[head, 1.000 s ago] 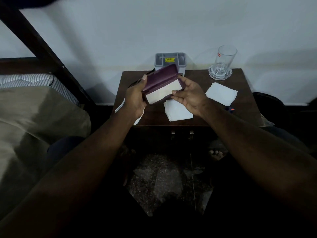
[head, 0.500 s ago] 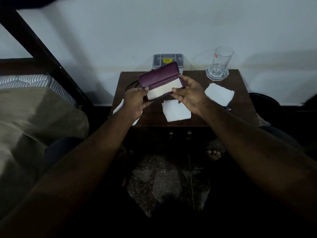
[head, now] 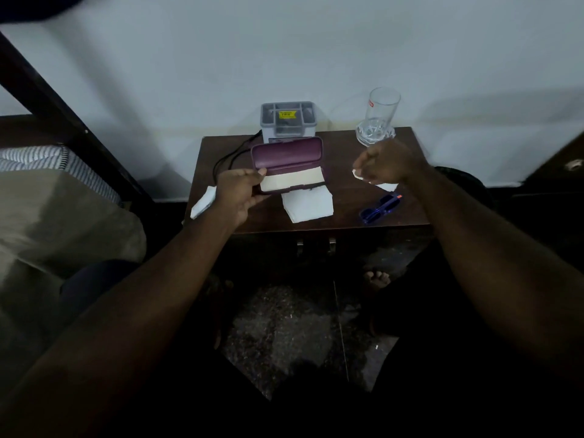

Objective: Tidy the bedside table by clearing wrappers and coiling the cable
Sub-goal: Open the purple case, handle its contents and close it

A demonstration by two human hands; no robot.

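The right hand [head: 385, 164] no longer steadies the hinged purple hard case [head: 287, 156], as it did half a second ago. It is now well off to the right, low over the square white paper wrapper [head: 387, 185]. That leaves the left hand [head: 238, 194] alone carrying the case, lid open and cream lining showing. I judge that the clearing of wrappers starts here.

The left hand's fingers curl under the case's left end, and its thumb presses on the lid's inner edge. The right hand's fingers are curled together, with a scrap of white at the fingertips [head: 357, 173]. It seems to pinch that wrapper, though blur softens the contact.

A second white wrapper [head: 308, 205] lies just below the held case, and a third white wrapper [head: 203, 202] pokes out from under the left wrist. The thin black cable [head: 230, 156] lies uncoiled just above the left hand, on the dark wooden bedside table [head: 347, 213].
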